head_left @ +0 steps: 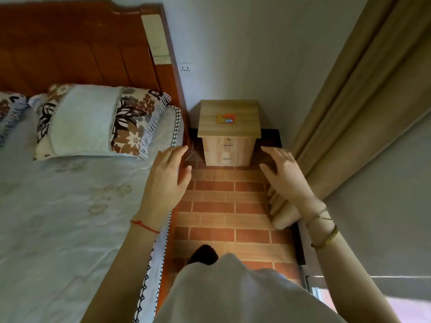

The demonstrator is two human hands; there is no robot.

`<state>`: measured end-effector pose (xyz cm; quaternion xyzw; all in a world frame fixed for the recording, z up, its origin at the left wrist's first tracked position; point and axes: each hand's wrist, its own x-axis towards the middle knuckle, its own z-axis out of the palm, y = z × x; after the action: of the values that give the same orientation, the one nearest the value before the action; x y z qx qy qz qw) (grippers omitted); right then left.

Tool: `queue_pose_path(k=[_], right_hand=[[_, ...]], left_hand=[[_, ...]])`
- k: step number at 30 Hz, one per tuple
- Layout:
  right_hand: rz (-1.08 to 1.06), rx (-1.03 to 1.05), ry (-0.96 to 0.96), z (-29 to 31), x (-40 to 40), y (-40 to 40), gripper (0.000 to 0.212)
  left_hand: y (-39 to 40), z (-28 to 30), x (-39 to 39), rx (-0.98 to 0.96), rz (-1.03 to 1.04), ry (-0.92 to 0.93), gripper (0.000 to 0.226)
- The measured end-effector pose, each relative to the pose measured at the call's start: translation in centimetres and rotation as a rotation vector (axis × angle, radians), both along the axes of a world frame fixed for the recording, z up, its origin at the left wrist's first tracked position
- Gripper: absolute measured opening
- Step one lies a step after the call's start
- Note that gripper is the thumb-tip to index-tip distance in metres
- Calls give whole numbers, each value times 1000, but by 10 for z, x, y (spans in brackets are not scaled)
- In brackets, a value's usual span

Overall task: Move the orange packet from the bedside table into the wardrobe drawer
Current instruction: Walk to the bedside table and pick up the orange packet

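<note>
The orange packet [225, 118] lies flat in the middle of the light wooden bedside table [245, 108], which stands against the wall between the bed and the curtain. My left hand [166, 176] is held out in front of the table's lower left, fingers apart and empty. My right hand [285, 173] is out at the table's lower right, also empty with fingers spread. Both hands are lower in the view than the packet and apart from it. No wardrobe or its drawer is in view.
A bed [58, 217] with a pale quilt, a floral pillow [102, 122] and a brown headboard [81, 47] fills the left. A beige curtain [363, 108] hangs at the right. Brick-patterned floor [224, 206] runs between bed and wall.
</note>
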<state>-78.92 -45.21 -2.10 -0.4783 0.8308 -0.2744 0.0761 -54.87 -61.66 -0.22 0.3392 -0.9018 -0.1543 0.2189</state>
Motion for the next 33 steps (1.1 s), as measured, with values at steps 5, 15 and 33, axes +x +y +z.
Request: queue_pose_path(k=[5,15,33], right_hand=[[7,14,-44,-21,-54,-71,44],[-42,127,-166,-57,-171,-254,40],[-199,250,-351,-125,-337,-487,37]], left_hand=[[-65,-15,-58,45,2,-23,45],[-253,-48,-187,95,-22,-52,52],[-477,-99,-348,159,-54,-76,44]])
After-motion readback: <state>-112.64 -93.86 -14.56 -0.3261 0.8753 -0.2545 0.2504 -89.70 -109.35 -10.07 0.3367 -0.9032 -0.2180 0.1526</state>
